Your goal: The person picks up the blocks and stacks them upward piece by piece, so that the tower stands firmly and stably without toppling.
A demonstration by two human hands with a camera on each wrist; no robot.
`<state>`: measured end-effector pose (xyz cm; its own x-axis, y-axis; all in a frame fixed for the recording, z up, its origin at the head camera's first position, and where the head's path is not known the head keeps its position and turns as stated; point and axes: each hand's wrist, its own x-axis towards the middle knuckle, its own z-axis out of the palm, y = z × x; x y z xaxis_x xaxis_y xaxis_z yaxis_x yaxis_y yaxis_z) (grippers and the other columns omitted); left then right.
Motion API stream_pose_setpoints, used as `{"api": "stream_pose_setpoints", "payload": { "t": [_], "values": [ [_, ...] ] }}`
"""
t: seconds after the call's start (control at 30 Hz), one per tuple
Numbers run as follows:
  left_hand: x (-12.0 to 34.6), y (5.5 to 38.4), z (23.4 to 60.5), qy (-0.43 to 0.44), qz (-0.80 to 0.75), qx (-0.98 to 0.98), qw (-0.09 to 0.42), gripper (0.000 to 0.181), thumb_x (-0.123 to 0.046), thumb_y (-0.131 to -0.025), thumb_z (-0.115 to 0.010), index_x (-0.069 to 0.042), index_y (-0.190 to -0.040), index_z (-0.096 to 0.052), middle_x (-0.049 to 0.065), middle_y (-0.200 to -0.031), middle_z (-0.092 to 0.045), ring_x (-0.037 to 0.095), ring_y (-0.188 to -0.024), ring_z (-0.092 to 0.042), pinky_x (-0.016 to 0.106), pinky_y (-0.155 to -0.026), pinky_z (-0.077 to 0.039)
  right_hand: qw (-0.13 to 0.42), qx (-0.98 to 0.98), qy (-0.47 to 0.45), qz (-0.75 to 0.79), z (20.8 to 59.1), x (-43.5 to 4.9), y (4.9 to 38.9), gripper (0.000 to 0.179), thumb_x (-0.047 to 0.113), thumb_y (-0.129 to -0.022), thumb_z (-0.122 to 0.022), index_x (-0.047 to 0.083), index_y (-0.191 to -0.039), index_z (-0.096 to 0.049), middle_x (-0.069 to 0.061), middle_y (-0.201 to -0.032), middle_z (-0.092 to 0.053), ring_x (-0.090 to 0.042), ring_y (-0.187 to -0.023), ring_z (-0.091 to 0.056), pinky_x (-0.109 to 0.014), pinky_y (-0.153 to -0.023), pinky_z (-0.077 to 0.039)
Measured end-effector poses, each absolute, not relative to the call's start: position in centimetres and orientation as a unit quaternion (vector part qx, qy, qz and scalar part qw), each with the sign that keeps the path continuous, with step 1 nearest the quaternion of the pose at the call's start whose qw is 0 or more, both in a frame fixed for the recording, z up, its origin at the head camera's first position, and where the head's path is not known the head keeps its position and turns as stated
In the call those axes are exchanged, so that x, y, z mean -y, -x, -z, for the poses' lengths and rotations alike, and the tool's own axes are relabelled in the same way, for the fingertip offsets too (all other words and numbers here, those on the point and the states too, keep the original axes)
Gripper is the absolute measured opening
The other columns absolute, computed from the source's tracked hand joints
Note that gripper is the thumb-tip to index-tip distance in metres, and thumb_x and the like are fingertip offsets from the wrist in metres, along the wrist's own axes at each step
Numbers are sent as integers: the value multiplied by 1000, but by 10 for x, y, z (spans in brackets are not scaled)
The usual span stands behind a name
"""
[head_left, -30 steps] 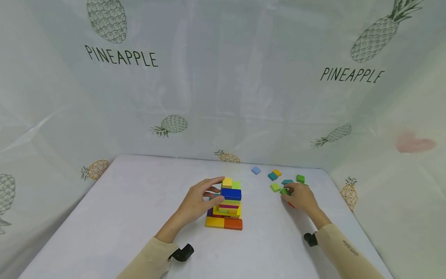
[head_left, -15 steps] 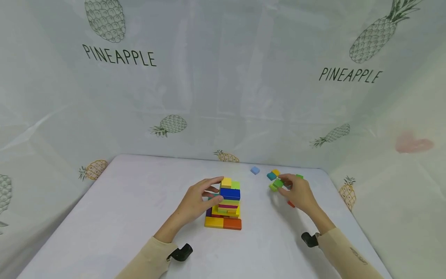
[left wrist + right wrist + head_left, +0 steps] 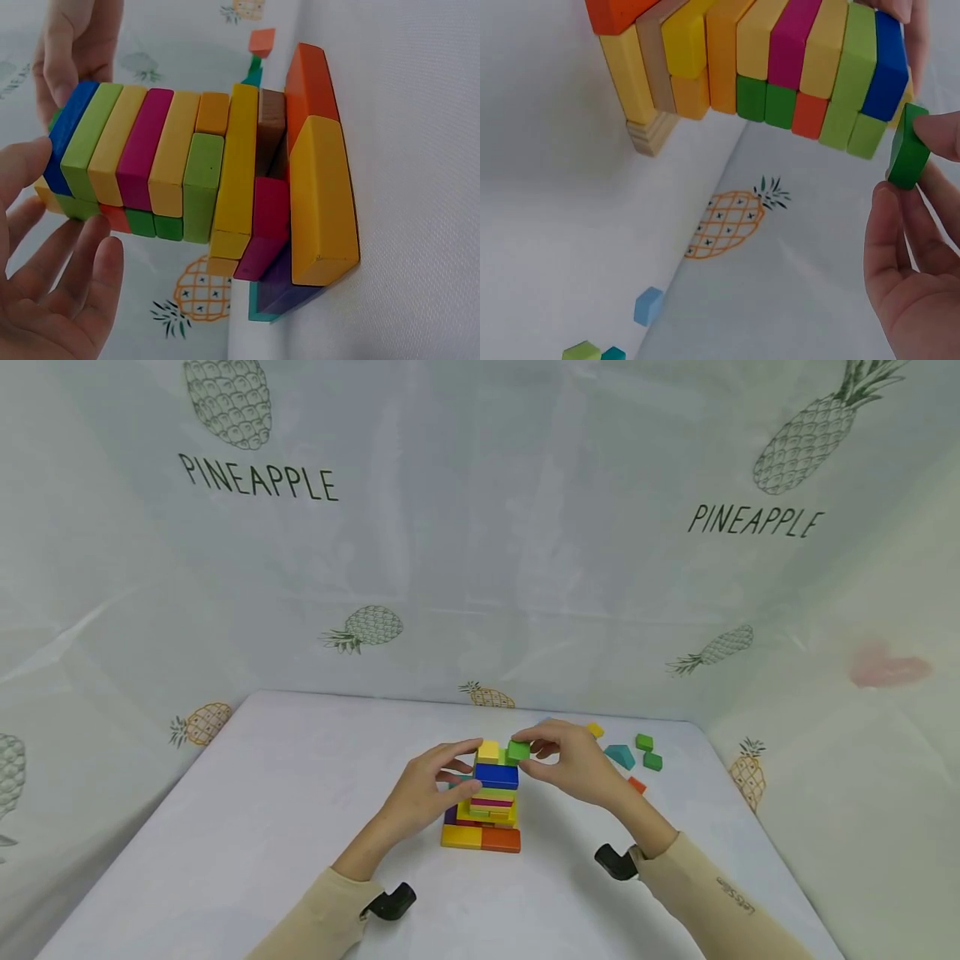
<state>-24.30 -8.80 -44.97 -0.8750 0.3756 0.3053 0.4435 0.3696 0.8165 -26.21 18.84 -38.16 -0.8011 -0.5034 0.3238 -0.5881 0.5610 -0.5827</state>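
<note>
A tower of coloured wooden blocks (image 3: 496,795) stands on the white table, with a dark blue block (image 3: 497,776) near its top and a yellow block (image 3: 488,752) above that. My left hand (image 3: 426,789) cups the tower's upper left side with loosely bent, spread fingers. Its thumb touches the blue block in the left wrist view. My right hand (image 3: 573,762) pinches a small green block (image 3: 910,146) between thumb and fingers, at the tower's top right. Whether that green block touches the tower, I cannot tell.
Loose blocks lie at the back right: a teal one (image 3: 620,756), two green ones (image 3: 644,742), a red-orange one (image 3: 637,785) and a yellow one (image 3: 595,730). The right wrist view shows a light blue block (image 3: 648,306) near the table edge. A pineapple-print curtain (image 3: 480,527) hangs behind.
My right hand has lifted the green block from among the loose blocks and carried it left to the tower's top. The left hand has stayed at the tower.
</note>
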Motion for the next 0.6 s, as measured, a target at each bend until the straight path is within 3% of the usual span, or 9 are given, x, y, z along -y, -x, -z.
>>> {"api": "stream_pose_setpoints", "payload": {
  "t": [0.37,0.6],
  "values": [
    [87,244,450,248,504,827,36,61,-38,-100,-76,-32,-157,-53,-3,-152,-59,14,-118,-68,35,-102,-58,28,881,-311,-356,386,-180,267,32,13,-96,-81,11,-127,-76,-2,-119,-73,-25,-104,-69,-36,-91,-63],
    [87,243,449,246,504,827,32,61,-36,-100,-76,-32,-156,-53,-3,-151,-59,15,-118,-68,34,-102,-58,39,880,-311,-357,390,-178,268,32,12,-95,-81,12,-126,-76,-2,-119,-73,-18,-101,-68,-36,-91,-63]
  ]
}}
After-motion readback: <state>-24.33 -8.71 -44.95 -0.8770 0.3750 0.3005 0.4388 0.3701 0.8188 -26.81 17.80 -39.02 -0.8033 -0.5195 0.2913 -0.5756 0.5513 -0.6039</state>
